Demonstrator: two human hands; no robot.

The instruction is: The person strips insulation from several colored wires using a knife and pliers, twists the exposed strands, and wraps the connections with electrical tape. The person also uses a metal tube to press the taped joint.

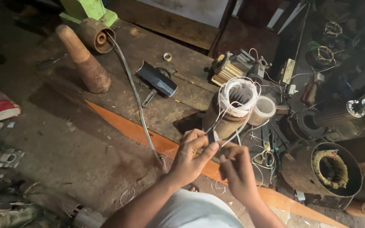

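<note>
My left hand (191,155) and my right hand (236,165) meet just in front of a rusty motor stator (228,115) standing upright on the wooden bench. White wire leads (237,95) loop out of the stator's top and run down to my fingers. My left hand pinches a small dark tool (211,136) together with the white wires. My right hand's fingers are closed on the same wire ends next to it.
A roll of tape (263,109) stands beside the stator. A dark hammer (156,79), a wooden cone (83,59), a green vise (88,10) and a long cable (138,101) lie on the bench. Another wound stator (330,169) and motor parts crowd the right.
</note>
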